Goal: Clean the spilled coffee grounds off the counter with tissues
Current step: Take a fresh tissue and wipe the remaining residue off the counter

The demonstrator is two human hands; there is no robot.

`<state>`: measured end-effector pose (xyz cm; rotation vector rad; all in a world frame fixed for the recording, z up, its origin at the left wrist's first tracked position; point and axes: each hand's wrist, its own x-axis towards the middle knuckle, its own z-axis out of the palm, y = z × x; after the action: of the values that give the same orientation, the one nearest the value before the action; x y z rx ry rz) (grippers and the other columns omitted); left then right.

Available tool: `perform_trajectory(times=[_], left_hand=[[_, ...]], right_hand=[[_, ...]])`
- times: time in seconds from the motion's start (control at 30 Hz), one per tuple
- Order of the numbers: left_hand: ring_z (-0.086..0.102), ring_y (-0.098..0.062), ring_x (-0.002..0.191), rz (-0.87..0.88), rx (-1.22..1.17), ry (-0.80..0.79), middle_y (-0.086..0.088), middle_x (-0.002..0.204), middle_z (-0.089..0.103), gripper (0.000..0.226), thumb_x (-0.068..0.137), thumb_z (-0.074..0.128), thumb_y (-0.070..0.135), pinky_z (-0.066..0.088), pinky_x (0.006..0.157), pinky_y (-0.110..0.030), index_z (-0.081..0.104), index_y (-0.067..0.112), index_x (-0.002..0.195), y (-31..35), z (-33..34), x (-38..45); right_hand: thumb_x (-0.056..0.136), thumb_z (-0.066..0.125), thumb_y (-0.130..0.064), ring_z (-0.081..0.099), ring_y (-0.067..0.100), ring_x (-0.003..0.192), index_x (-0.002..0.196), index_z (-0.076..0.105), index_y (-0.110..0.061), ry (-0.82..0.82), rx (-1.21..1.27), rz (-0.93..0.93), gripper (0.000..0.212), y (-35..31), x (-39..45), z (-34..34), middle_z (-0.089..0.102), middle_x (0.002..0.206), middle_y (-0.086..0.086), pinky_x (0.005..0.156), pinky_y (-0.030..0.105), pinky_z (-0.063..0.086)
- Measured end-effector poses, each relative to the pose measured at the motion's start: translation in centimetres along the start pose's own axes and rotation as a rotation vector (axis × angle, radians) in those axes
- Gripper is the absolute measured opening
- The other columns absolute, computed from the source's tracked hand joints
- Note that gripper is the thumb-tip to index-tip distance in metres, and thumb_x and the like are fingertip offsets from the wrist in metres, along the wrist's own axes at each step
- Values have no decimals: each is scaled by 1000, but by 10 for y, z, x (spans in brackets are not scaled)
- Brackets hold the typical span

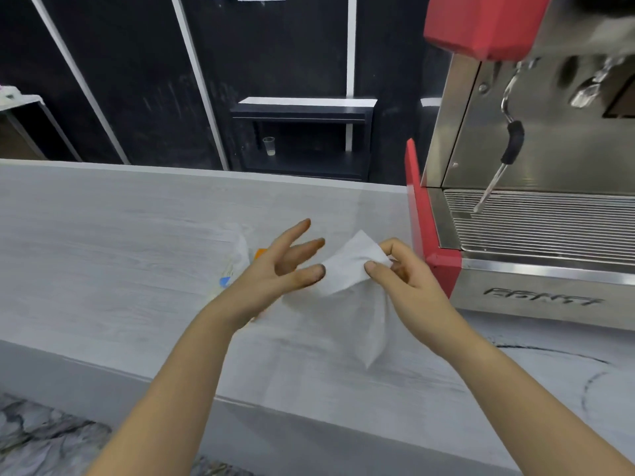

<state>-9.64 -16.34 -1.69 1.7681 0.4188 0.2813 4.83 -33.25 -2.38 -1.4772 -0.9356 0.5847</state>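
Observation:
A white tissue (347,269) hangs in the air above the pale wood-grain counter (120,252). My right hand (405,273) pinches its upper right part between thumb and fingers. My left hand (285,266) is beside the tissue's left edge with fingers spread, the thumb tip touching it. A tissue pack (240,259) with orange and blue print lies on the counter, partly hidden behind my left hand. No coffee grounds are visible on the pale surface near my hands.
A red and steel espresso machine (536,207) stands at the right, its steam wand (501,163) hanging over the drip grate. Dark curved marks (584,372) lie on the counter at the lower right. A plastic cup (268,146) sits on a black shelf behind the counter.

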Motion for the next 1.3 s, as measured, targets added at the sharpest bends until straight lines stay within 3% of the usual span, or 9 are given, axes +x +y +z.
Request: perform_trajectory(times=[0.1, 0.2, 0.5, 0.6, 0.7, 0.8, 0.97, 1.13, 1.3], left_hand=[[64, -11, 114, -96, 55, -144, 6, 121, 70, 75, 77, 81, 25, 49, 103, -38, 45, 36, 141, -5, 23, 6], [69, -18, 106, -141, 88, -169, -3, 108, 75, 32, 80, 79, 15, 52, 100, -39, 73, 15, 111, -20, 34, 7], [71, -14, 95, -92, -177, 148, -2, 101, 77, 21, 80, 75, 5, 53, 76, -19, 75, 14, 99, -53, 35, 10], [71, -11, 92, 35, 58, 186, -1, 93, 77, 18, 79, 75, -1, 52, 80, -17, 79, 12, 91, -67, 46, 13], [66, -5, 88, 169, 460, 130, 8, 90, 70, 26, 79, 72, -4, 49, 81, -16, 81, 19, 88, -92, 54, 12], [56, -3, 97, 288, 745, 60, 10, 103, 60, 28, 87, 60, 4, 47, 87, -20, 76, 20, 103, -110, 58, 2], [37, -2, 120, 261, 807, -43, 21, 128, 40, 53, 87, 57, 59, 29, 105, -16, 57, 30, 132, -107, 66, -26], [50, -3, 108, 249, 656, 16, 18, 113, 56, 34, 80, 73, 46, 38, 84, -8, 74, 34, 112, -114, 65, -28], [66, -6, 85, 265, 504, -2, 13, 88, 68, 11, 82, 77, 19, 49, 75, -16, 80, 24, 91, -104, 80, -20]], right_hand=[[97, 53, -22, 53, 6, 64, 87, 55, -19, 16, -17, 27, 10, 5, -8, -8, 60, 70, -11, 58, 16, 41], [96, 54, -22, 54, 13, 75, 92, 54, -10, 104, 1, 67, 13, 13, -12, -19, 58, 83, 5, 68, 28, 42], [79, 74, -5, 60, 27, 70, 85, 55, -16, 154, -124, 59, 23, 41, -31, -43, 63, 79, 22, 70, 35, 51], [79, 70, 2, 62, 8, 79, 91, 66, -24, 156, -459, -82, 29, 60, -35, -39, 67, 85, -6, 71, 22, 52], [78, 63, 8, 61, 11, 84, 88, 75, -15, 15, -777, -211, 28, 87, -40, -36, 66, 87, -5, 74, 28, 52], [86, 62, -18, 50, 13, 91, 93, 73, -14, -98, -908, -234, 14, 101, -55, -35, 58, 91, -4, 80, 32, 49], [82, 53, -67, 45, 14, 110, 109, 67, -14, -181, -1012, -228, 62, 97, -76, -34, 52, 117, -2, 96, 23, 39], [88, 65, -24, 54, 16, 92, 96, 72, -12, -135, -918, -274, 16, 112, -75, -38, 62, 96, -2, 79, 33, 52], [81, 69, 1, 58, 19, 80, 99, 74, -14, -68, -880, -303, 24, 113, -91, -51, 65, 83, -2, 69, 31, 52]])
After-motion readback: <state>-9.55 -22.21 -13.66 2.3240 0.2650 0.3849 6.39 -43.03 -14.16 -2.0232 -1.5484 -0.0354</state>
